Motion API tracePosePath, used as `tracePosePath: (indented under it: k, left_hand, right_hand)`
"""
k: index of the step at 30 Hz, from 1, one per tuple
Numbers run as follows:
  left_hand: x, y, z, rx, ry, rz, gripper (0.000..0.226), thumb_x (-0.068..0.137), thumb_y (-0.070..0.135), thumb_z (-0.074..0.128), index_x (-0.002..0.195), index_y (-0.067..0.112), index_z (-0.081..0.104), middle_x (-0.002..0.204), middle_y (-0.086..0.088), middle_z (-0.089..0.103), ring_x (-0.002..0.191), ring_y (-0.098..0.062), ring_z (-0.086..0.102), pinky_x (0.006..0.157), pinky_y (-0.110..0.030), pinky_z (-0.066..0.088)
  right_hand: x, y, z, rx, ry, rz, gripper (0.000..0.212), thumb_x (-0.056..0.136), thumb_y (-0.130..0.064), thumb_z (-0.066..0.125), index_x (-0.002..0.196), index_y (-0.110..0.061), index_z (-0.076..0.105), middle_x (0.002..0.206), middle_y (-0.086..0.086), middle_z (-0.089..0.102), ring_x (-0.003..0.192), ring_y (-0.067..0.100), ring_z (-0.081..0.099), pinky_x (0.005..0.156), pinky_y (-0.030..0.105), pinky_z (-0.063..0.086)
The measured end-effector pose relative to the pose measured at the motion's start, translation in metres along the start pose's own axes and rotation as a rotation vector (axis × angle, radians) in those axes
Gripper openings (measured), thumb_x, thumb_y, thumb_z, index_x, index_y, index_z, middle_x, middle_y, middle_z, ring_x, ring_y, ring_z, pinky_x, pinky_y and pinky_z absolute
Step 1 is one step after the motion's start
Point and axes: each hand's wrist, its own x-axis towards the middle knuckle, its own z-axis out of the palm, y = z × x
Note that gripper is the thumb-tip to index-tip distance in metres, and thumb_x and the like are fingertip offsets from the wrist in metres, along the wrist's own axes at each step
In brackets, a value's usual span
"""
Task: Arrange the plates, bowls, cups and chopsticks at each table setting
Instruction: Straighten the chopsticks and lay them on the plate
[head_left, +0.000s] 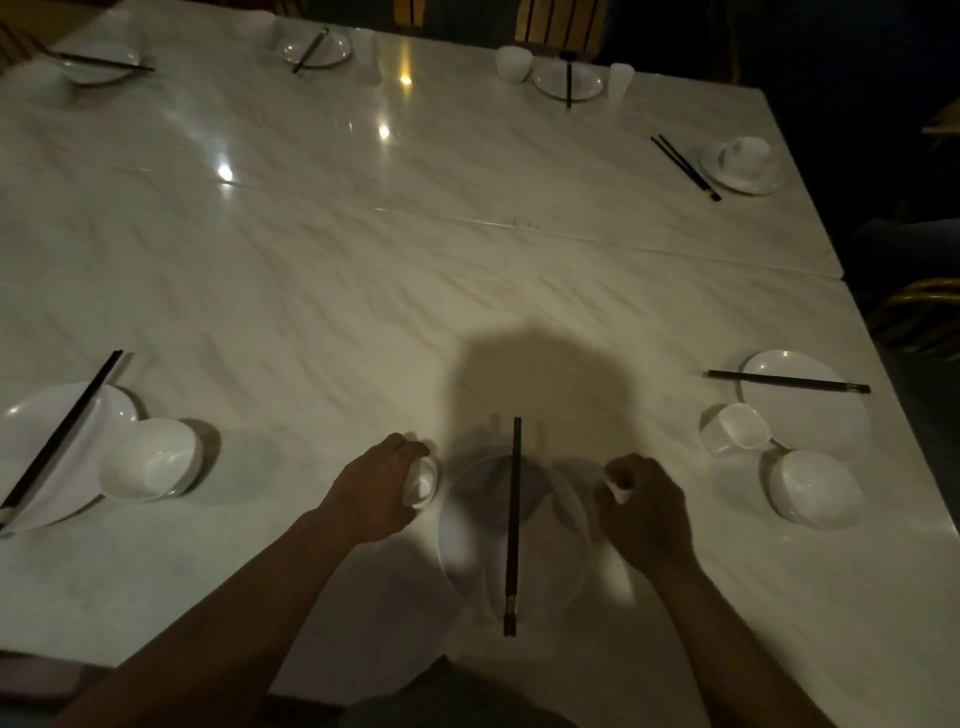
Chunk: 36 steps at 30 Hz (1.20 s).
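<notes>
Near edge of marble table (363, 270): left hand (376, 491) wrapped around small white bowl (422, 484), left of plate (566, 525). Right hand (649, 512) curled around white cup (618, 491), right of plate. Black chopsticks (513, 525) laid across plate. No legible writing anywhere.

Looking like a restaurant dining room. Showing a large white marble-patterned table (363, 249) bearing repeated settings: round white plates (805, 415), black chopsticks (685, 167).
</notes>
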Motion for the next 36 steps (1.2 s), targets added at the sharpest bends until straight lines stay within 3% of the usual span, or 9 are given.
tracePosePath:
  k: [4,7,10,12,17,20,25,36]
  left_hand:
    - [-0.02,0.002,0.004,-0.005,0.01,-0.017,0.071,0.063,0.033,0.08,0.128,0.029,0.051,0.126,0.007,0.052,0.111,-0.017,0.058,0.084,-0.027,0.047]
    - [-0.033,0.005,0.011,-0.009,0.024,-0.009,0.069,0.062,0.032,0.08,0.125,0.029,0.052,0.121,0.009,0.055,0.109,-0.015,0.059,0.08,-0.021,0.043]
    - [-0.042,0.008,0.015,-0.016,0.021,-0.025,0.068,0.062,0.03,0.08,0.125,0.029,0.052,0.122,0.01,0.054,0.108,-0.014,0.058,0.081,-0.019,0.041]
    - [-0.045,0.009,0.016,-0.021,0.018,-0.046,0.071,0.062,0.03,0.08,0.126,0.03,0.051,0.124,0.011,0.053,0.109,-0.014,0.058,0.081,-0.021,0.043]
    - [-0.046,0.013,0.017,-0.016,0.018,-0.068,0.075,0.062,0.029,0.081,0.13,0.029,0.049,0.128,0.011,0.051,0.112,-0.014,0.056,0.083,-0.02,0.042]
    - [-0.046,0.016,0.016,-0.006,0.009,-0.088,0.075,0.063,0.027,0.08,0.131,0.027,0.048,0.128,0.009,0.05,0.111,-0.017,0.057,0.084,-0.026,0.047]
    - [-0.044,0.018,0.019,0.018,-0.014,-0.116,0.077,0.065,0.022,0.075,0.135,0.026,0.044,0.129,0.007,0.048,0.112,-0.018,0.057,0.084,-0.026,0.048]
    - [-0.043,0.023,0.019,0.021,-0.01,-0.123,0.071,0.068,0.022,0.073,0.133,0.026,0.045,0.125,0.006,0.051,0.109,-0.018,0.058,0.081,-0.026,0.048]
  right_hand:
    - [0.009,0.022,-0.019,-0.16,-0.114,0.052,0.046,0.079,-0.033,0.076,0.12,-0.019,0.061,0.125,0.007,0.055,0.116,0.031,0.052,0.092,0.037,0.046]
    - [0.01,0.039,-0.022,-0.258,-0.254,0.006,0.079,0.073,-0.051,0.078,0.14,-0.024,0.047,0.148,0.007,0.036,0.132,0.033,0.04,0.104,0.046,0.042]
    - [0.01,0.052,-0.019,-0.37,-0.385,-0.011,0.109,0.056,-0.081,0.069,0.146,-0.032,0.034,0.157,0.001,0.023,0.143,0.028,0.027,0.108,0.047,0.042]
    - [0.01,0.067,-0.013,-0.426,-0.423,-0.063,0.117,0.053,-0.081,0.069,0.15,-0.031,0.025,0.158,0.0,0.017,0.146,0.027,0.021,0.108,0.045,0.04]
    - [0.009,0.087,-0.007,-0.473,-0.428,-0.154,0.105,0.058,-0.068,0.057,0.15,-0.024,0.031,0.156,0.005,0.022,0.143,0.032,0.022,0.107,0.045,0.042]
    - [0.004,0.097,-0.006,-0.472,-0.448,-0.22,0.113,0.054,-0.073,0.052,0.152,-0.022,0.027,0.157,0.003,0.022,0.145,0.03,0.02,0.106,0.046,0.043]
    - [-0.012,0.081,-0.018,-0.368,-0.42,-0.215,0.116,0.058,-0.055,0.078,0.153,-0.02,0.02,0.155,0.003,0.018,0.141,0.031,0.024,0.106,0.045,0.042]
    - [-0.023,0.079,-0.02,-0.349,-0.42,-0.227,0.116,0.052,-0.053,0.073,0.152,-0.018,0.025,0.155,0.005,0.022,0.142,0.033,0.025,0.106,0.046,0.043]
